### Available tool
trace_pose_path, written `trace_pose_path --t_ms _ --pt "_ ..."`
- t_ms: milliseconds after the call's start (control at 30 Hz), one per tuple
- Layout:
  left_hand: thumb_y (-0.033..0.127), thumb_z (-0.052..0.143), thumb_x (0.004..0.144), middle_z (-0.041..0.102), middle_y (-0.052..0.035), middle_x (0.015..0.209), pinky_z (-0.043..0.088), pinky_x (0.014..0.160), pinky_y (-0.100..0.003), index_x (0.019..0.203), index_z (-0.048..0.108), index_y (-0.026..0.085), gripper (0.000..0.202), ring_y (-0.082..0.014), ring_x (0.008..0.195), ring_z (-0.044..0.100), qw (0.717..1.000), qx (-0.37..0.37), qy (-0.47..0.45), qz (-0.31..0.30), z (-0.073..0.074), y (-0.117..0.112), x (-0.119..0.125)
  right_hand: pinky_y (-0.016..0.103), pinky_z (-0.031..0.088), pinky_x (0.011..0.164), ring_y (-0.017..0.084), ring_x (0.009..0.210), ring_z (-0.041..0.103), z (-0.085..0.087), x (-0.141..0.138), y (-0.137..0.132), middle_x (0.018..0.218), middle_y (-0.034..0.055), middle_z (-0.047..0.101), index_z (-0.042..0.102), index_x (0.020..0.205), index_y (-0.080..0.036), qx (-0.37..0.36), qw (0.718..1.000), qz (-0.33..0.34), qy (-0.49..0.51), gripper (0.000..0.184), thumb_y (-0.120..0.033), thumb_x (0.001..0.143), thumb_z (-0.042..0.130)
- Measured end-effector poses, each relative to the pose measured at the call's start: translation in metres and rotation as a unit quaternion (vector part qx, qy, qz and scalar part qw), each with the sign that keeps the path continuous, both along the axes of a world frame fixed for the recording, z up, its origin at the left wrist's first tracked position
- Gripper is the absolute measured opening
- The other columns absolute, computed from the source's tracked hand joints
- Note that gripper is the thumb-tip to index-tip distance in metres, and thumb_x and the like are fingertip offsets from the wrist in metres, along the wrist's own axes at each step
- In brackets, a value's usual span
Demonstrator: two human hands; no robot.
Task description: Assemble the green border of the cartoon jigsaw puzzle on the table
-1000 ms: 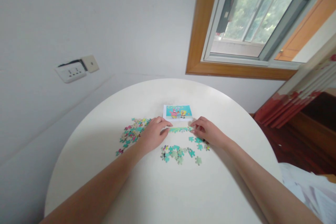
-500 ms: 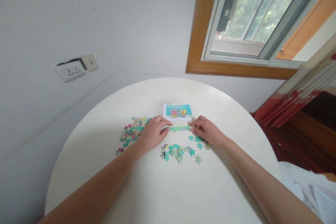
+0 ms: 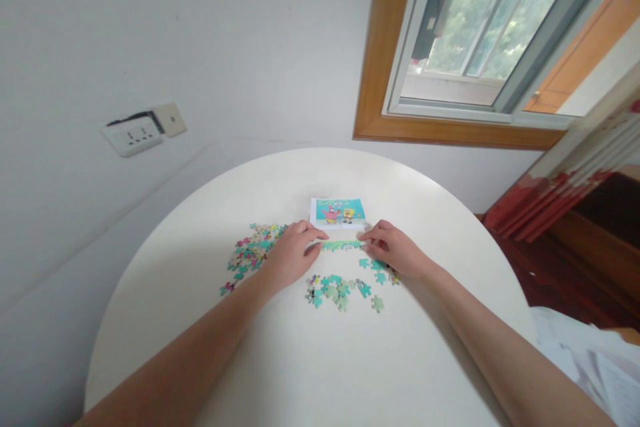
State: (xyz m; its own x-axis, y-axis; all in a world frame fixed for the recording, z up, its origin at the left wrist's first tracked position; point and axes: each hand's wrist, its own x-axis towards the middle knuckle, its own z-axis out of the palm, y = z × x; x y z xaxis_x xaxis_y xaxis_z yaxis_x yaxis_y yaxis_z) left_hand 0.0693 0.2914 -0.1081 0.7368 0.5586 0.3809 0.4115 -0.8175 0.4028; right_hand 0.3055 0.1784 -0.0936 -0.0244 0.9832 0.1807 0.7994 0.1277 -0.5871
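On the round white table [image 3: 200, 227], a heap of loose jigsaw pieces [image 3: 253, 250] lies at the left, just beside the left hand [image 3: 290, 255], whose fingers close narrowly on the left end of the joined strip [image 3: 343, 245]. The strip lies flat between the hands, just in front of the puzzle box [image 3: 338, 211]. The right hand [image 3: 395, 250] pinches its right end. The step in hand seems to be pressing the strip's joints tight, and extending it would call for a matching piece from the near scatter [image 3: 340, 290].

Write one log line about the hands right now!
left hand: holds puzzle strip, left end | right hand: holds right end | loose pieces: on table
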Motion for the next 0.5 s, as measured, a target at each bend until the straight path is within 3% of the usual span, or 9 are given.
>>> trace_pose_path --t_ms 333,500 --pt "0.016 0.051 0.084 0.058 -0.0069 0.099 0.043 0.091 -0.036 0.1 0.067 0.02 0.023 -0.0213 0.097 0.055 1.0 0.002 -0.001 0.003 0.0 0.0 0.0 0.023 0.046 0.069 0.01 0.068 0.055 0.001 0.0 0.0 0.092 0.0042 0.054 0.069 0.102 -0.02 0.008 1.0 0.007 -0.009 0.024 -0.021 0.081 0.057" --pt "0.017 0.051 0.085 0.058 -0.0068 0.099 0.043 0.091 -0.036 0.101 0.067 0.02 0.023 -0.0209 0.096 0.055 1.0 -0.005 -0.002 0.001 0.0 0.0 0.0 0.025 0.045 0.073 0.012 0.073 0.057 0.007 0.011 0.0 0.092 0.0057 0.06 0.069 0.098 -0.018 0.004 1.0 -0.022 -0.02 0.024 -0.016 0.083 0.05"
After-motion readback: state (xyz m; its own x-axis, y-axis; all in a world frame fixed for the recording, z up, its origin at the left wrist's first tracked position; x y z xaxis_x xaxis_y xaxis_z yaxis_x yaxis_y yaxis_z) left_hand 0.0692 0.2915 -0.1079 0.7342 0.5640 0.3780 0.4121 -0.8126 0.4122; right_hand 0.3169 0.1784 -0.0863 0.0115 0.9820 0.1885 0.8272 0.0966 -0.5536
